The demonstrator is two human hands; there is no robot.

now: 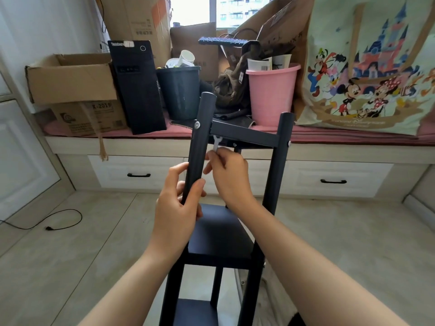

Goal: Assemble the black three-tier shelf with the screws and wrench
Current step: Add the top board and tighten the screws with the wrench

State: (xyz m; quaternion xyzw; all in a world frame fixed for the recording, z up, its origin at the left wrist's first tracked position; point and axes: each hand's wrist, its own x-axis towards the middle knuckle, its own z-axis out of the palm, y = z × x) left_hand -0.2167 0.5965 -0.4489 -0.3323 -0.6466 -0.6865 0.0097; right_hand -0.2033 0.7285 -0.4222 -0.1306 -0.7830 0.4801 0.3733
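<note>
The black three-tier shelf stands upright in front of me, with its top board tilted between two round posts. My left hand grips the near left post about halfway up. My right hand pinches a small silver wrench, whose open jaw points up under the top board's left end. Silver screw heads show on the left post, under the board and on the right post.
Behind the shelf runs a window bench with drawers, crowded with cardboard boxes, a black computer tower, a dark bin, a pink bin and a large cartoon bag. A black cable lies on the tiled floor at left.
</note>
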